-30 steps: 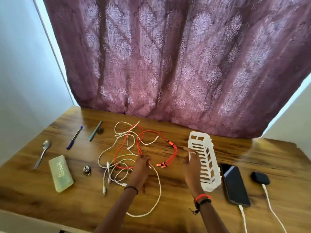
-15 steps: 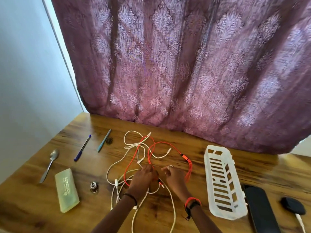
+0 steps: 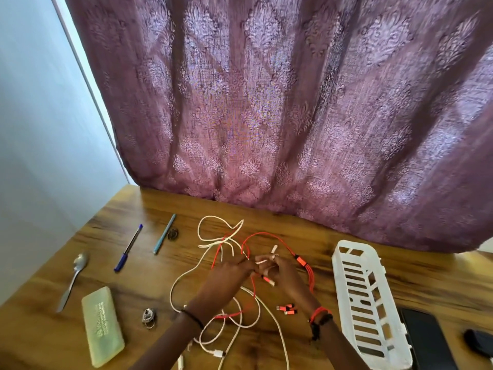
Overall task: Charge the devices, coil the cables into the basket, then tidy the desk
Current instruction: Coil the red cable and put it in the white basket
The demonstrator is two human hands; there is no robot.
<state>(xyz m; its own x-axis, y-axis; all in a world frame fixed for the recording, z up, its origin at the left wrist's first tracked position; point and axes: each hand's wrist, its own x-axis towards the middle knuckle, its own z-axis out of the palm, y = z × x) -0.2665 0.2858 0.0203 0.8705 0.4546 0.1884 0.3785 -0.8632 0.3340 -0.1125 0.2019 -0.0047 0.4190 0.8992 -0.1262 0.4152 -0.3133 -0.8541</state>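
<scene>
Since a second ago the right hand [image 3: 286, 275] has left the basket [image 3: 346, 284] and met the left hand [image 3: 230, 273] over the tangle. Both hands' fingers are clamped on the orange cable [image 3: 301, 261], raised slightly off the table [image 3: 266, 214]. The white cables [image 3: 213, 243] lie looped beneath them, and the basket sits just to the right.

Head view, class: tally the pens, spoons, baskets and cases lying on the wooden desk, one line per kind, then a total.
Pens: 2 (blue-capped pen, teal pen)
Spoons: 1 (silver metal spoon)
Baskets: 1 (white slotted plastic basket)
Cases: 1 (pale green rectangular case)
Total: 5
</scene>
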